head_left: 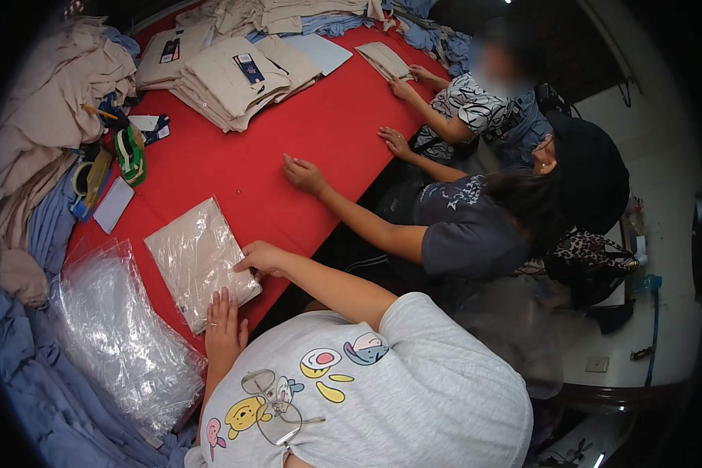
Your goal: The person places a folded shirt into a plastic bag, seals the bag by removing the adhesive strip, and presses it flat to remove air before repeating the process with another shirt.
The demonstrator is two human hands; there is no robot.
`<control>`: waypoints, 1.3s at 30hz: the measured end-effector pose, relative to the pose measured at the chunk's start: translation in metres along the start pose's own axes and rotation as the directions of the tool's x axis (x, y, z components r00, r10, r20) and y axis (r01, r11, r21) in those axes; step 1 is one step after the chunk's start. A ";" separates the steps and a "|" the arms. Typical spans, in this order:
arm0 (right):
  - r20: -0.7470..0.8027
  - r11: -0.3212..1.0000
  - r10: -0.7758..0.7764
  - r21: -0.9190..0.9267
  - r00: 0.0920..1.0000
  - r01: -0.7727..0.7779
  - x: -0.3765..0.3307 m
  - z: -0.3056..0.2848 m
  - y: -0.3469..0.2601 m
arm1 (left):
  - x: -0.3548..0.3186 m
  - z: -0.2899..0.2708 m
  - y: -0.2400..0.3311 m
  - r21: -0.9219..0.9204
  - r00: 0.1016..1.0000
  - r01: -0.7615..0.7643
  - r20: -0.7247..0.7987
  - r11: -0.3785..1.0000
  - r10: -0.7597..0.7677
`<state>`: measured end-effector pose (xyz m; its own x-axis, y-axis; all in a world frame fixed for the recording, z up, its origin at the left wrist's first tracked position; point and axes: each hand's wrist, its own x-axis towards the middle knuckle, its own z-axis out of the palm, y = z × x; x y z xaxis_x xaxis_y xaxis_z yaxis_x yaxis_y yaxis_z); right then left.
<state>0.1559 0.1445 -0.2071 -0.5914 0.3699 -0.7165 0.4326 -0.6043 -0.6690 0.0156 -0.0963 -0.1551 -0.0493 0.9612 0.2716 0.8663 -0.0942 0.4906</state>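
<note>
A folded beige garment (195, 257) in a transparent plastic bag lies on the red table, directly before me. My left hand (224, 326) rests at its near corner, fingers stretched out along the plastic. At the bag's right edge, the fingers of my right hand (264, 260) are bent and closed on the bagged garment. To the left of the package sits a loose heap of transparent plastic bags (129, 343), within a short reach of my left hand.
Folded beige garments with dark tags (230, 82) are stacked at the far left. A green tape dispenser (129, 156) and a notepad (114, 204) lie near piled beige cloth (47, 101). Two co-workers sit along the right edge; one touches a folded beige garment (385, 60).
</note>
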 end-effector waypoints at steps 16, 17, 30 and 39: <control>0.017 0.996 -0.085 -0.013 0.996 0.086 -0.041 0.020 -0.048 | 0.011 -0.033 -0.091 -0.131 0.919 0.390 0.006 0.911 -0.393; -0.127 0.944 -0.226 -0.274 0.966 0.185 -0.048 0.014 -0.053 | 0.018 -0.045 -0.086 -0.119 0.909 0.417 0.062 0.901 -0.412; 0.294 0.726 -0.584 -0.228 0.757 0.649 -0.096 0.035 -0.091 | 0.115 -0.204 -0.026 -0.172 0.772 0.500 0.533 0.848 -0.347; -0.114 0.841 -0.528 0.069 0.841 0.537 -0.153 -0.005 -0.087 | 0.139 -0.117 -0.071 -0.904 0.893 0.329 0.203 0.274 -0.401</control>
<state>0.2123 0.1445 -0.0405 -0.6485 0.7111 -0.2718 -0.0012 -0.3580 -0.9337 -0.1111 0.0132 -0.0553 -0.2906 0.9489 -0.1228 -0.2277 0.0561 0.9721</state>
